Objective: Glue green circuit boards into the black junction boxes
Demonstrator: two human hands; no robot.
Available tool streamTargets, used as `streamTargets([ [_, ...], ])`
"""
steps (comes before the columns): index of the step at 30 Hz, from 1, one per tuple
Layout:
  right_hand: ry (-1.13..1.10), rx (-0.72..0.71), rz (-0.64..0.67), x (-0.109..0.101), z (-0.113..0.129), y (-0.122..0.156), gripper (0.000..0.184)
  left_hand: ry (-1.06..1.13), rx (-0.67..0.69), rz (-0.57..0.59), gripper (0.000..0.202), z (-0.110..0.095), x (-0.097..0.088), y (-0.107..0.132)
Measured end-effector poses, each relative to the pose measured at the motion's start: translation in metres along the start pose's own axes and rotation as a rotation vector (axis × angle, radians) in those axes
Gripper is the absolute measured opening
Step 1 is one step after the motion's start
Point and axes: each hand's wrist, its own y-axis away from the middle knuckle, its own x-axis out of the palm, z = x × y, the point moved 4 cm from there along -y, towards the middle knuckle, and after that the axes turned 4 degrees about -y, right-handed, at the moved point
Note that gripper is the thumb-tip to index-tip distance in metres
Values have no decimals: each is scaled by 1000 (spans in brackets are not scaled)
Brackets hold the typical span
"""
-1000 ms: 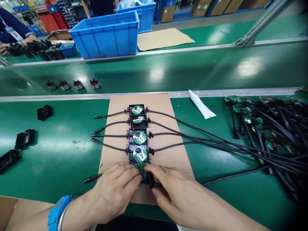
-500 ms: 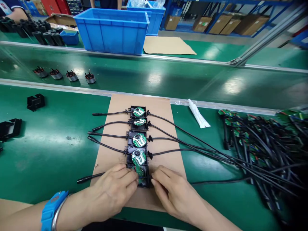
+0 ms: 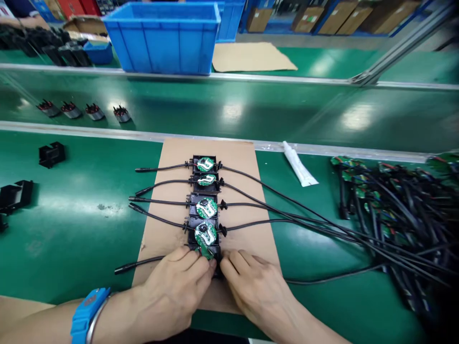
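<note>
Head cam: big green bench (image 3: pixel 82 215), with a cardboard sheet (image 3: pixel 247 239) on it. Right of the sheet there's a messy cable pile (image 3: pixel 401 224). Over the sheet's near end, left hand (image 3: pixel 179 286) and right hand (image 3: pixel 254 282) curl in close. Left's at the circuit board, right's by the housing's right side; fingertips are hidden, so can't tell whether either grip is pinching anything. One black cable (image 3: pixel 322 281) pokes out past the sheet's right edge. The nearest housing (image 3: pixel 215 250), partly covered, sits at the sheet's near end, and the little circuit board (image 3: pixel 205 252) is there too. My guess: everything's light, housing stiff and slickish, cable springy, board fragile. I'd hold the board by its rim.
</note>
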Motion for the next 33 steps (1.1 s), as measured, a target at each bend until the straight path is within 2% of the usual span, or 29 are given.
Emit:
streamTargets([
  [4, -213, 26, -107, -9, -10, 2, 18, -38, 23, -67, 62, 2, -1, 3],
  [9, -391, 39, -227, -6, -9, 1, 26, -72, 68, -30, 55, -3, -3, -2],
  [12, -436, 28, -154, -10, -12, 0, 26, -4, 53, -47, 49, -2, -16, -2],
  [15, -484, -7, -99, -24, -25, -7, 20, 162, -6, -195, 37, 17, -32, 3],
  [17, -425, 9, -148, -30, -38, -16, 20, 169, -126, -322, 30, 42, -38, 5],
  [18, -373, 30, -177, -31, -44, -20, 21, 134, -197, -350, 28, 55, -38, 5],
  [20, -282, 48, -193, -27, -52, -28, 18, 74, -287, -307, 19, 76, -34, 3],
  [22, -255, 32, -193, -24, -54, -28, 16, 88, -278, -238, 12, 85, -30, 2],
  [25, -295, -16, -174, -32, -47, -17, 17, 237, -243, -234, 16, 80, -34, 9],
  [28, -288, -54, -94, -45, -33, -6, 16, 356, -238, -216, 17, 70, -40, 15],
  [31, -214, -44, -37, -51, -22, -9, 22, 314, -242, -208, 18, 68, -41, 11],
  [33, -184, -15, -11, -46, -20, -16, 25, 273, -253, -189, 20, 70, -37, 5],
])
